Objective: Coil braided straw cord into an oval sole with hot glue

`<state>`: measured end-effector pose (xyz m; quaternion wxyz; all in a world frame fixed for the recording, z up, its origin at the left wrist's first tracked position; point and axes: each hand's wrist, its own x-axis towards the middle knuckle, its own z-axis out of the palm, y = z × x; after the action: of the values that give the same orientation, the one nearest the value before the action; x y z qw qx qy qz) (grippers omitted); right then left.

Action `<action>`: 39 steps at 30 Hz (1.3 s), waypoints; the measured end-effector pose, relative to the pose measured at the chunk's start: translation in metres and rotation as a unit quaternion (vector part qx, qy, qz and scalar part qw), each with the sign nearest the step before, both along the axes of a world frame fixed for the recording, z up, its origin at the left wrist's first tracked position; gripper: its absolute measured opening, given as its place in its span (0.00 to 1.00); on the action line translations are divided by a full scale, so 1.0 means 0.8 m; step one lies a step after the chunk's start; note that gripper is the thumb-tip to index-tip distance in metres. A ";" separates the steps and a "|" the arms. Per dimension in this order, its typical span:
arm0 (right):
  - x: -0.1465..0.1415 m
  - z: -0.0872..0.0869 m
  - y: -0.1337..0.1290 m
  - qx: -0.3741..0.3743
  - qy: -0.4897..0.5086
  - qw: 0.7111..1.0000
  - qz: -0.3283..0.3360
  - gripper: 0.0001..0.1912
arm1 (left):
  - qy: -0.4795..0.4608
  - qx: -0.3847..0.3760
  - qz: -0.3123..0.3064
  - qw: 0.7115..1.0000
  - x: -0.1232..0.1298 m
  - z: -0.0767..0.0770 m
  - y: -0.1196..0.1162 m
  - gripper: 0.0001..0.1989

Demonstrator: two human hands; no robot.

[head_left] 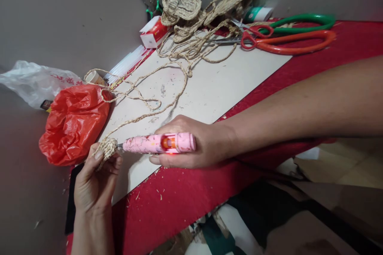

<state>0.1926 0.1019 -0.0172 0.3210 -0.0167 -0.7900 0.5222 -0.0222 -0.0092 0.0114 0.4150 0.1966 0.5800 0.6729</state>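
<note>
My left hand [97,175], low on the left, pinches a small coiled piece of braided straw cord [108,148] between thumb and fingers. From that coil the loose cord [146,115] runs up and right across a pale board to a tangled heap. A pink hot glue gun [143,143] is gripped in my right hand [191,139], with a red light glowing on its underside. The gun's metal nozzle touches, or nearly touches, the coil's right side. My right fingers are partly hidden behind the gun's body.
An orange-red plastic bag [77,123] and a clear bag [44,79] lie left. Behind the board [209,91] are woven straw pieces [181,2], a red-and-white box [154,32], glue sticks [127,63], red-handled scissors [254,36] and large green-and-orange-handled shears [296,44]. Red cloth [167,195] covers the table.
</note>
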 end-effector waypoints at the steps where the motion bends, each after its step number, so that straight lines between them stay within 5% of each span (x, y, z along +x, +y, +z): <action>1: 0.000 0.000 0.000 0.004 -0.002 1.000 -0.001 0.16 | 0.005 0.002 -0.011 1.000 0.000 0.000 0.000 0.11; 11: -0.002 -0.004 0.005 0.001 0.038 0.999 -0.025 0.17 | 0.039 -0.015 -0.117 0.992 0.003 -0.001 -0.004 0.12; 33: -0.001 -0.001 0.005 0.012 0.027 0.999 -0.034 0.17 | 0.050 -0.021 -0.110 0.992 -0.003 -0.005 -0.003 0.13; 39: -0.001 -0.005 0.008 0.000 0.024 1.000 -0.001 0.08 | 0.054 -0.021 -0.105 0.993 0.002 -0.006 -0.001 0.14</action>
<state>0.1914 0.1080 -0.0214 0.3405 -0.0047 -0.7818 0.5224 -0.0204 -0.0103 0.0068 0.4558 0.2836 0.5913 0.6019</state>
